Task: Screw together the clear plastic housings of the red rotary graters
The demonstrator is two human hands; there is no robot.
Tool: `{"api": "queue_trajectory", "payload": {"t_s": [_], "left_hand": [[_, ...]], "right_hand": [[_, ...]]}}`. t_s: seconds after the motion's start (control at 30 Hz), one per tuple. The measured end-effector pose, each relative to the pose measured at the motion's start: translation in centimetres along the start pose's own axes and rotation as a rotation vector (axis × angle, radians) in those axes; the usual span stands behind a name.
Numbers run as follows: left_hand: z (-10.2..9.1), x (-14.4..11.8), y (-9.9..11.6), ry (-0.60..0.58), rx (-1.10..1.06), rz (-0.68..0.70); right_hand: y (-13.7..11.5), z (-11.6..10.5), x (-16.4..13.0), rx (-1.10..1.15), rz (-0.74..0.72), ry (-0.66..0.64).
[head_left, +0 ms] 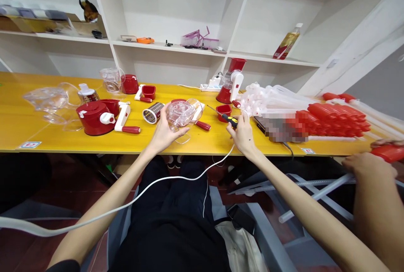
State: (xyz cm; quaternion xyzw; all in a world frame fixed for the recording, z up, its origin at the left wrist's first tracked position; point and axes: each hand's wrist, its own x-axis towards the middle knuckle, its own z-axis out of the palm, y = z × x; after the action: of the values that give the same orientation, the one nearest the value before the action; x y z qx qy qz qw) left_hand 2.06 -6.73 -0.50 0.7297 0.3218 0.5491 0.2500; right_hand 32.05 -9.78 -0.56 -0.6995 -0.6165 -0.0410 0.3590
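A clear plastic grater housing (180, 114) is gripped in my left hand (166, 131), just above the yellow table. My right hand (242, 133) is closed around the black and yellow handle of a screwdriver (230, 120), whose shaft points up and left. Beside my left hand lies a metal grater drum (153, 113) with a white rim. A white crank with a red handle (203, 125) rests behind the clear housing, partly covered by it. Just beyond the screwdriver sits a small red hopper (224, 112).
An assembled red drum grater (232, 80) stands at the back. Red bases (96, 118), cranks and clear housings (52, 97) spread leftward. White bundled plastic pieces (268, 99) and red ones (334, 118) lie right. A white cable (176, 177) crosses before me. Another person's hands (370, 165) work at right.
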Motion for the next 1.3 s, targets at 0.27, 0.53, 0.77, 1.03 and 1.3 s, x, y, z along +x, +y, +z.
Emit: {"api": "queue_trajectory", "payload": {"t_s": [0.27,0.53,0.77,1.03,1.3], "left_hand": [[-1.1,-0.4,-1.7,-0.052,-0.185,-0.022],[-0.9,-0.5,-3.2,-0.061,-0.332,-0.105],[-0.7,-0.6,-3.1,-0.075,-0.325,-0.117],[-0.8,-0.5,-3.3,-0.067,-0.353,-0.132],[-0.9,-0.5,-2.9,-0.059,-0.357,-0.138]], "right_hand": [[-1.0,-5.6,0.1,0.416,0.024,0.311],[-7.9,-12.1,4.8,0.875,-0.014,0.564],[-14.5,-12.5,8.3,1.01,-0.383,0.366],[-18.4,-10.8,10.8,0.941,-0.569,0.276],[-20.1,-10.7,10.9,0.919,-0.641,0.198]]}}
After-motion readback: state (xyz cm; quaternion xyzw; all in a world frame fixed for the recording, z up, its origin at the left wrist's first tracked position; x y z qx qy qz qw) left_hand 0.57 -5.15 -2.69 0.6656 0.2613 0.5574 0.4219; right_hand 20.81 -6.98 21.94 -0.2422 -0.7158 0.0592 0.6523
